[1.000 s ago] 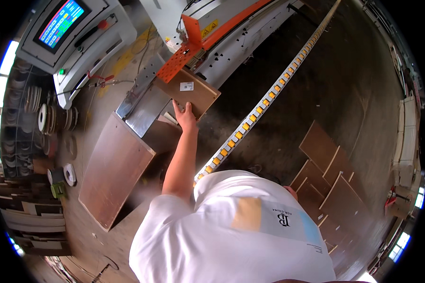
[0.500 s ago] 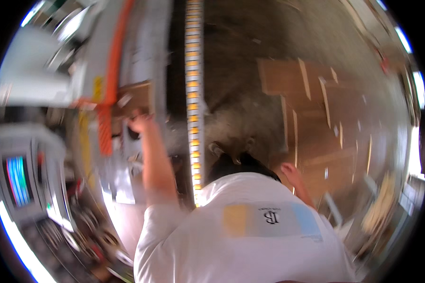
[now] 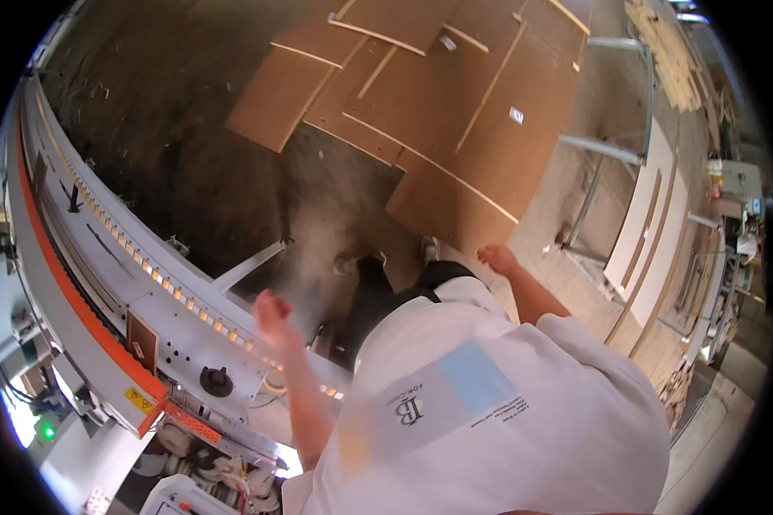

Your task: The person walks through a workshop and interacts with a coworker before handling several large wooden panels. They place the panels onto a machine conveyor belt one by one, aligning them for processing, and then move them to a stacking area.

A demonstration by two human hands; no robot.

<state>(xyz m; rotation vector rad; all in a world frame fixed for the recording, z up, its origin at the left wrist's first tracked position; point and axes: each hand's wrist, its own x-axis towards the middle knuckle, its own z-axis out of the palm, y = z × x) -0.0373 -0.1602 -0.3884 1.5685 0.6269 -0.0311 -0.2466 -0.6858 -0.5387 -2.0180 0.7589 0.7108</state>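
Observation:
My left hand [image 3: 272, 311] is in the air beside the long grey machine bed [image 3: 159, 313], near its row of yellow rollers [image 3: 180, 296]. Motion smears its fingers, and I see nothing held in it. At my right side hangs my right hand [image 3: 496, 257], its fingers loosely apart and nothing in them. It is nearest to the brown boards [image 3: 459, 202] on the floor. On the machine, a small brown panel [image 3: 143, 342] stands by the orange rail [image 3: 90, 330], close to a black knob [image 3: 217, 382].
Brown boards with pale edges lie overlapping ahead of me. To the right stands a metal frame [image 3: 605, 150] beside long white panels [image 3: 648, 232]. A grey support leg [image 3: 251, 264] juts from the machine across the floor.
My view has turned to the right, so the machine now runs along the left and the boards lie ahead. My left hand has moved off the machine's brown panel.

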